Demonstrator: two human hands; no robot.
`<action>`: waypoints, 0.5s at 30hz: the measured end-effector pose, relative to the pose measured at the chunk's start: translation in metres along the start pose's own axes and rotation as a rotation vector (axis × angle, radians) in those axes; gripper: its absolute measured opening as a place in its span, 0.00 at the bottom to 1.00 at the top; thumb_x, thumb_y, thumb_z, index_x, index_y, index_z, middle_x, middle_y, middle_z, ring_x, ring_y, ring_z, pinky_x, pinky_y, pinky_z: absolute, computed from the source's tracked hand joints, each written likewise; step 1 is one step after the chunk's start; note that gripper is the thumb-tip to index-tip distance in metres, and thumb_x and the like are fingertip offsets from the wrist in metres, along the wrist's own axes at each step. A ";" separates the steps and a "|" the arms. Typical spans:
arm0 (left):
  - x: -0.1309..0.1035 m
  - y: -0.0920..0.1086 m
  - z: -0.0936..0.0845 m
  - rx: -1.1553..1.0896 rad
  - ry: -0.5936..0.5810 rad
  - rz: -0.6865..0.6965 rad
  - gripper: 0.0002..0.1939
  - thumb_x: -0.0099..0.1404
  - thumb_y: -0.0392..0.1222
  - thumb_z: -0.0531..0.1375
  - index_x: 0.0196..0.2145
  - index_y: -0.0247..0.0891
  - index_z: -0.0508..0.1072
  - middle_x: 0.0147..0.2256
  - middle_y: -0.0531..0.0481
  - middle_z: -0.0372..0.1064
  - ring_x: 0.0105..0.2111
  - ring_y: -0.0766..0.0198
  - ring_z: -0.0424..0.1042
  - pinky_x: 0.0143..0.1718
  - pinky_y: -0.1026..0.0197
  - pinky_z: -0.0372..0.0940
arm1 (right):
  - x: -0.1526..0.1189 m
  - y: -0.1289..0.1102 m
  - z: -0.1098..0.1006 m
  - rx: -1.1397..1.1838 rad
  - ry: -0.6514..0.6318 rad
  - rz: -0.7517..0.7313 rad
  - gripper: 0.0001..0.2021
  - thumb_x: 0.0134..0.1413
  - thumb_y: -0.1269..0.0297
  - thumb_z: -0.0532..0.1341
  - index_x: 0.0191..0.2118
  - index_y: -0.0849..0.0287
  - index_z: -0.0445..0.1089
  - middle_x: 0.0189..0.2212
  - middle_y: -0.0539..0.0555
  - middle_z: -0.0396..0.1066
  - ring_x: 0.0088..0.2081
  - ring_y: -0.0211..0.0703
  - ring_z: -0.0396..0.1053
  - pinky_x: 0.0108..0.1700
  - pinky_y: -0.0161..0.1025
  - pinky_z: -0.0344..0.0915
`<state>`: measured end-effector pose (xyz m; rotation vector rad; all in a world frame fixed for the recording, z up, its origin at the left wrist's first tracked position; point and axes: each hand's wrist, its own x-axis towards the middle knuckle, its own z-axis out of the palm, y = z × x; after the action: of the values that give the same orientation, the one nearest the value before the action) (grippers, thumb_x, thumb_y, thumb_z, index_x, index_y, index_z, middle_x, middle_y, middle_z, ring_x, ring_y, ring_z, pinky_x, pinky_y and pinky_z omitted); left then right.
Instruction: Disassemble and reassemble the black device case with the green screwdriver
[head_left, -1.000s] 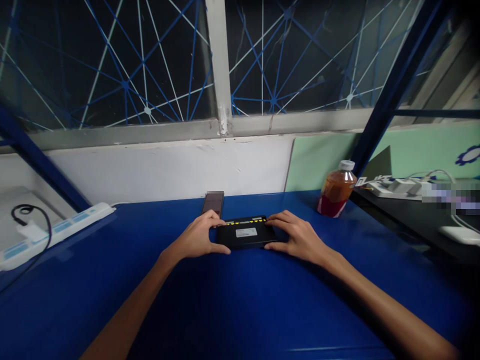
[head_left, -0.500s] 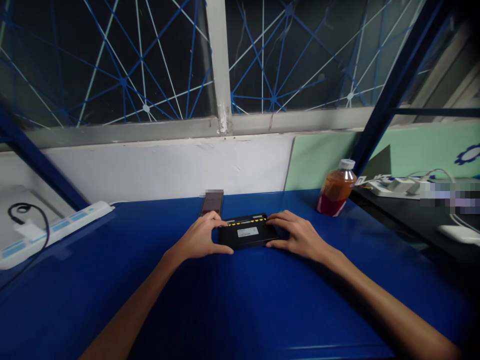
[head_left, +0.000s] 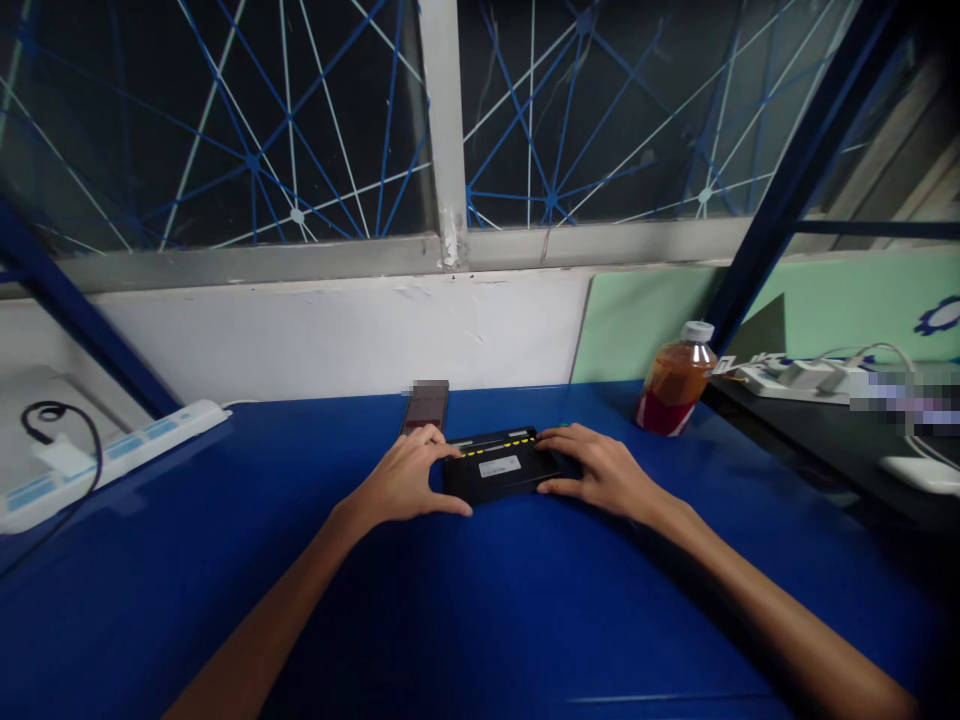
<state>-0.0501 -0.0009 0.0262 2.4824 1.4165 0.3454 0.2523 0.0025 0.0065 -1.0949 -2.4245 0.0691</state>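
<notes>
A flat black rectangular case [head_left: 499, 489] lies low over the blue tabletop, a white label on its face and a row of yellow marks near its far edge. My left hand [head_left: 399, 482] grips its left end, fingers at the far corner and thumb along the near edge. Around the right end, the fingers and thumb of my right hand [head_left: 604, 472] are closed in the same way. Just behind my left fingers lies a dark, slim, phone-like slab [head_left: 427, 408]. I cannot tell whether the case rests fully on the table.
On the left of the blue table [head_left: 480, 620] is a white power strip [head_left: 161, 432] with a plugged-in black cable. A drink bottle [head_left: 675, 380] stands at the back right. Beyond it, a black surface holds another power strip [head_left: 806, 378] and cables. A wall and windows bound the back.
The camera view has shifted slightly. Both hands keep their hold on the case, whose near edge sits a touch closer to me.
</notes>
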 end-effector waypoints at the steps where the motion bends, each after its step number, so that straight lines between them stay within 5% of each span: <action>1: 0.000 0.001 -0.001 0.001 -0.002 0.006 0.43 0.44 0.70 0.62 0.54 0.45 0.67 0.49 0.43 0.61 0.48 0.46 0.61 0.47 0.47 0.60 | 0.000 -0.001 0.000 -0.001 0.001 0.001 0.22 0.50 0.48 0.63 0.48 0.55 0.69 0.50 0.56 0.70 0.47 0.49 0.69 0.47 0.48 0.67; 6: 0.000 0.001 0.005 0.052 0.014 0.076 0.48 0.47 0.71 0.60 0.60 0.46 0.58 0.57 0.42 0.57 0.55 0.42 0.56 0.54 0.41 0.51 | 0.001 -0.006 -0.002 0.003 0.007 -0.006 0.23 0.49 0.47 0.63 0.47 0.55 0.70 0.47 0.57 0.71 0.46 0.50 0.69 0.45 0.48 0.68; 15: 0.000 0.002 0.010 0.092 0.014 0.128 0.42 0.48 0.72 0.59 0.56 0.47 0.65 0.57 0.43 0.58 0.55 0.41 0.56 0.54 0.39 0.49 | 0.000 -0.016 -0.005 0.043 -0.039 0.044 0.25 0.44 0.44 0.65 0.44 0.56 0.71 0.44 0.58 0.70 0.43 0.51 0.70 0.42 0.47 0.68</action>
<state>-0.0447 -0.0026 0.0171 2.6574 1.3097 0.3296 0.2431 -0.0091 0.0150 -1.1371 -2.4216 0.1575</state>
